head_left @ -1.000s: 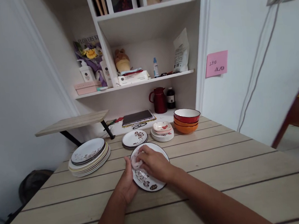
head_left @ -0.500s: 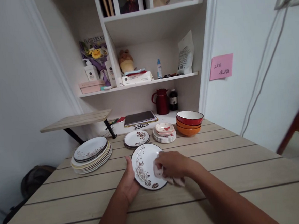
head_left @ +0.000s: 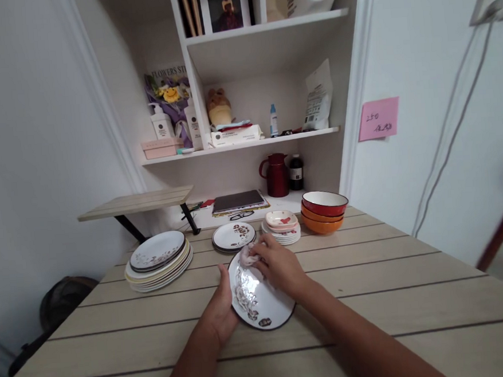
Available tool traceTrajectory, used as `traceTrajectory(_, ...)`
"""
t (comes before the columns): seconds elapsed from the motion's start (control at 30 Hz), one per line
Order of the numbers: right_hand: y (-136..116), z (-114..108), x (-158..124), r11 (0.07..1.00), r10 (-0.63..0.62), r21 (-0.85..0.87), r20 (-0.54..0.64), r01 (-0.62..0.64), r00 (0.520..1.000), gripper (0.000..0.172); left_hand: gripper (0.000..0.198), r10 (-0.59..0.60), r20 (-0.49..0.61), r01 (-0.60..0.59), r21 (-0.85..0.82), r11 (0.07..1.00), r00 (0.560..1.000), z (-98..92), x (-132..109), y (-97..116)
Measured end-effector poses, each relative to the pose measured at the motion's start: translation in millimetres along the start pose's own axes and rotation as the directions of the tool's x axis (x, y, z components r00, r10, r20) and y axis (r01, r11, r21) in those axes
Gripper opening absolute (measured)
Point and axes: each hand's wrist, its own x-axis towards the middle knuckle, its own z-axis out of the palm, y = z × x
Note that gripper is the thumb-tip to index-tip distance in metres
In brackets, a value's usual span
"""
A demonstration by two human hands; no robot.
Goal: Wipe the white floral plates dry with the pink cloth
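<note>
1. Wiping a plate [head_left: 259,300] with a cloth [head_left: 247,256] on the table [head_left: 369,272]; plate sits just in front of the small plate [head_left: 233,236], tilted up slightly at its left edge.
2. Left hand [head_left: 223,311] cups the plate's left rim, thumb on the face, fingers underneath and hidden; grip closed on the rim, steadying it.
3. Right hand [head_left: 278,264] presses the crumpled cloth against the plate's far edge, nearest the small plate; fingers curled over the cloth, pinching it to the surface.
4. To do it well: keep the left grip firm so the plate cannot spin or slide; press flat with the fingertips, not the knuckles.
5. Sweep in overlapping arcs from the far rim toward the near rim, covering the flower print and the dark border.
6. Keep the cloth bunched under the fingers so no loose corner drags.
7. Left of the small plate, a plate stack [head_left: 158,261]; right of it, saucers [head_left: 282,226] and bowls [head_left: 324,211], all well clear of the wiping hand.
</note>
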Motion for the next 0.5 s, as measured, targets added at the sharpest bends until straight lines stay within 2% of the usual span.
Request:
traceTrajectory(0.1, 15.8, -12.7, -3.1, 0.991, 0.083, -0.110, 0.059, -0.076, 0.995, 0.025, 0.071, -0.003, 0.000, 0.003, 0.002, 1.000, 1.000, -3.3, 1.0, 0.0)
traceTrajectory(0.2, 25.5, -21.4, -8.6, 0.972, 0.140, -0.217, 0.241, -0.087, 0.960, 0.023, 0.075, -0.002, -0.014, 0.002, -0.004, 1.000, 1.000, -7.0, 1.6, -0.3)
traceTrajectory(0.27, 25.8, -23.7, -12.8, 0.979, 0.083, -0.206, 0.386, -0.002, 0.919, 0.022, 0.077, -0.006, -0.023, 0.006, -0.005, 1.000, 1.000, -8.3, 1.9, -0.4)
traceTrajectory(0.33, 19.8, -21.8, -16.9, 0.988, -0.050, -0.102, 0.511, 0.118, 0.858, 0.025, 0.078, -0.018, -0.011, 0.018, -0.014, 1.000, 1.000, -8.2, 2.2, -0.1)
traceTrajectory(0.4, 8.8, -15.3, -20.2, 0.980, -0.180, 0.032, 0.562, 0.197, 0.807, 0.028, 0.077, -0.030, 0.013, 0.030, -0.025, 0.999, 0.999, -7.0, 2.0, 0.8)
traceTrajectory(0.43, 2.2, -10.6, -21.2, 0.975, -0.218, 0.080, 0.549, 0.210, 0.807, 0.028, 0.076, -0.032, 0.021, 0.033, -0.025, 0.999, 0.999, -6.0, 1.6, 1.5)
traceTrajectory(0.5, -10.7, 0.2, -20.9, 0.970, -0.244, 0.128, 0.456, 0.208, 0.856, 0.025, 0.074, -0.040, 0.020, 0.040, -0.014, 0.999, 0.999, -3.5, 0.2, 2.6)
